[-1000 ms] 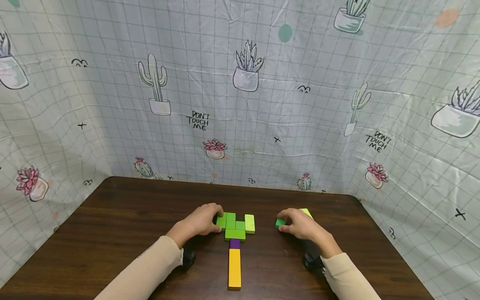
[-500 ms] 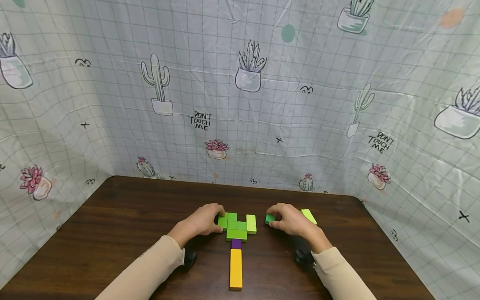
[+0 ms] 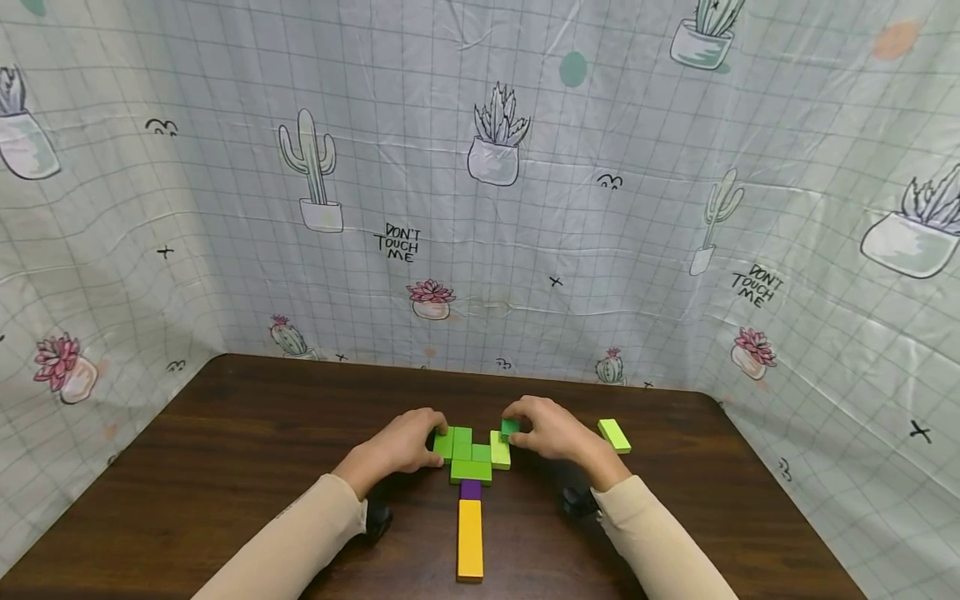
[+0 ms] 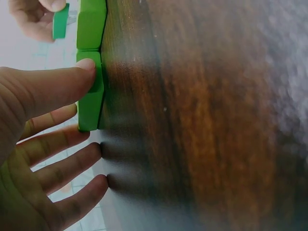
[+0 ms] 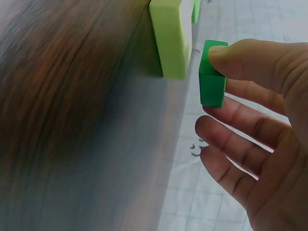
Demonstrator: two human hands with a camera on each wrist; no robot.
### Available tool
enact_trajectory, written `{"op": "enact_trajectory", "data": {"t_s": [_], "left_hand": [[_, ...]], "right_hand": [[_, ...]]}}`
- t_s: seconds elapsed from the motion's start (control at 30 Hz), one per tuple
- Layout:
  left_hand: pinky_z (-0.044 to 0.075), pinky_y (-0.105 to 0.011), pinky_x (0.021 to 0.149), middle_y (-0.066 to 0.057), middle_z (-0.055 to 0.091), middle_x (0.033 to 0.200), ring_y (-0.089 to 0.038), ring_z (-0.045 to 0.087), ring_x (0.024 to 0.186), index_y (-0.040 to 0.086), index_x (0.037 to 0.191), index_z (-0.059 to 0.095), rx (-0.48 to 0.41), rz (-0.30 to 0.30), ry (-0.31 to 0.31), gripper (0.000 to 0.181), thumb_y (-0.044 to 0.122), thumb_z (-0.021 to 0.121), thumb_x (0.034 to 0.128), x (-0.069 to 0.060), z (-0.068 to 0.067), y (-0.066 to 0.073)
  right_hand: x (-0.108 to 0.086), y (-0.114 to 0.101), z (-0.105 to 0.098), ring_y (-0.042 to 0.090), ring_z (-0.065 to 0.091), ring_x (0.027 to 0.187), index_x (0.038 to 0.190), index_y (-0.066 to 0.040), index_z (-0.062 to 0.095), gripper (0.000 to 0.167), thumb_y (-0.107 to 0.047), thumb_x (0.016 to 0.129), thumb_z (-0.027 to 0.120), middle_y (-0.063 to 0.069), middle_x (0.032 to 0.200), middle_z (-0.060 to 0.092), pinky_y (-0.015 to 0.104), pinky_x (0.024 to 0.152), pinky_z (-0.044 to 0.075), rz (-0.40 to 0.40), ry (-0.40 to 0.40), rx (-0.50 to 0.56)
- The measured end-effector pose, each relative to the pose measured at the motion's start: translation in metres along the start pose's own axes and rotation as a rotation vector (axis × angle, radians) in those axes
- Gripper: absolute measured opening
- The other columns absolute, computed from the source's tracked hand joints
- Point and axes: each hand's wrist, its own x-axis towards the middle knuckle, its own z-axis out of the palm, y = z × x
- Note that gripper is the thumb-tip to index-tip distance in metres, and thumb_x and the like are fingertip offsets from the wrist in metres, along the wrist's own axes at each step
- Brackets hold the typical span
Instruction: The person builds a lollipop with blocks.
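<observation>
My left hand (image 3: 396,445) pinches the leftmost green block (image 3: 443,445) of a flat arrangement on the table; in the left wrist view the thumb presses that block's near face. Above the table, a small dark green block (image 5: 212,89) is pinched between the thumb and fingers of my right hand (image 3: 557,432). It hovers over the far end of an upright-lying yellow-green block (image 3: 500,454), apart from it in the right wrist view. Between lie a second green block (image 3: 462,444), a small green block (image 3: 482,452) and a crosswise green block (image 3: 471,472).
Below the green blocks, a purple block (image 3: 470,490) and a long yellow-orange block (image 3: 470,542) run toward me. A loose yellow-green block (image 3: 614,436) lies to the right on the dark wooden table (image 3: 247,450). A cactus-print cloth (image 3: 450,192) hangs behind.
My right hand has carried the small dark green block leftward to the arrangement, uncovering the loose yellow-green block at the right. The left hand has stayed on its block.
</observation>
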Motion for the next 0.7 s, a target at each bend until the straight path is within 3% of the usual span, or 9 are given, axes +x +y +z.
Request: {"op": "enact_trajectory", "data": {"t_s": [0.4, 0.7], "left_hand": [[0.047, -0.044, 0.09, -0.01, 0.058, 0.115, -0.029, 0.056, 0.107, 0.007, 0.113, 0.063, -0.004, -0.007, 0.006, 0.039, 0.021, 0.079, 0.0801, -0.001, -0.002, 0.002], [0.047, -0.043, 0.088, -0.009, 0.058, 0.114, -0.027, 0.056, 0.102, 0.007, 0.113, 0.062, -0.012, -0.009, -0.005, 0.039, 0.022, 0.079, 0.0799, 0.0, 0.0, 0.001]], "right_hand": [[0.019, -0.015, 0.003, 0.014, 0.056, 0.086, 0.114, -0.009, 0.067, 0.029, -0.017, 0.087, 0.071, 0.0, 0.104, 0.063, 0.033, 0.077, 0.049, -0.04, 0.001, -0.028], [0.026, -0.019, 0.011, 0.015, 0.058, 0.093, 0.116, -0.009, 0.067, 0.031, -0.019, 0.087, 0.071, 0.001, 0.108, 0.063, 0.033, 0.081, 0.05, -0.035, -0.044, 0.02]]}}
